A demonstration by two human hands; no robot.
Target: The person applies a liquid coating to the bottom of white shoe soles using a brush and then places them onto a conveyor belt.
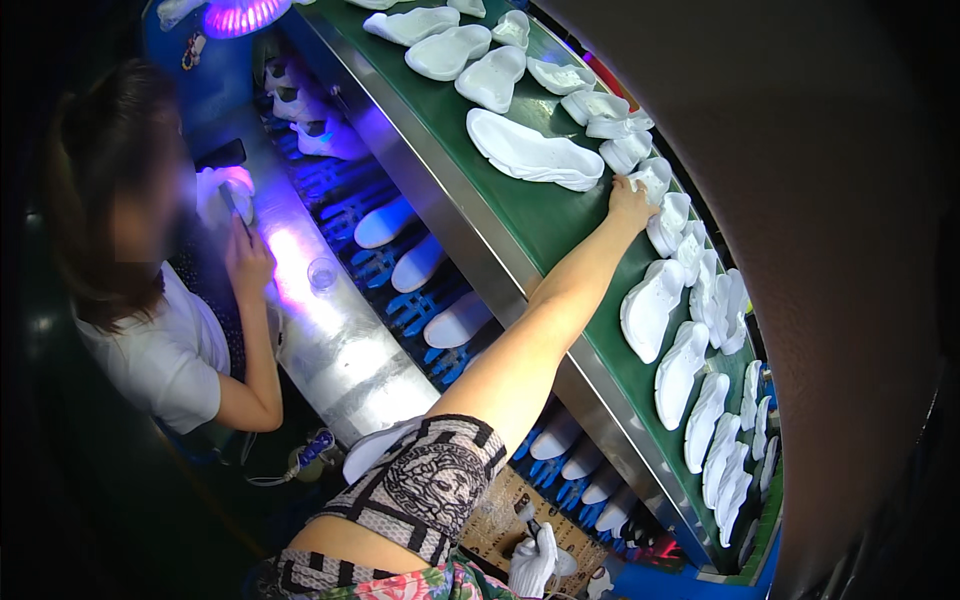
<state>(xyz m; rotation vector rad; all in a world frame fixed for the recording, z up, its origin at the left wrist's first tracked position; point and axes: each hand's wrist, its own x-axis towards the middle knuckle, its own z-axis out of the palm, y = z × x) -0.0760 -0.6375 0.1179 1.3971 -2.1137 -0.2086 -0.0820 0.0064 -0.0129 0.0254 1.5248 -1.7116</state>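
My left hand point(632, 205), bare, stretches far across a green conveyor belt point(560, 220). Its fingers close on a small white shoe sole point(652, 178) at the belt's far side, partly covering it. Many white shoe soles lie around it, among them a long one point(535, 152) just to the left and another point(652, 310) nearer me. Low in the view, my right hand point(533, 565) wears a white glove and is closed around a brush point(527, 514) with a dark handle, above a brown cardboard sheet point(490, 530).
A co-worker point(160, 330) at the left works on a white shoe piece point(222, 192). Between us runs a metal ledge point(345, 375) with a clear cup point(321, 273). Soles point(458, 320) sit on blue holders beneath the belt's metal side rail point(450, 210). A purple lamp point(243, 14) glows above.
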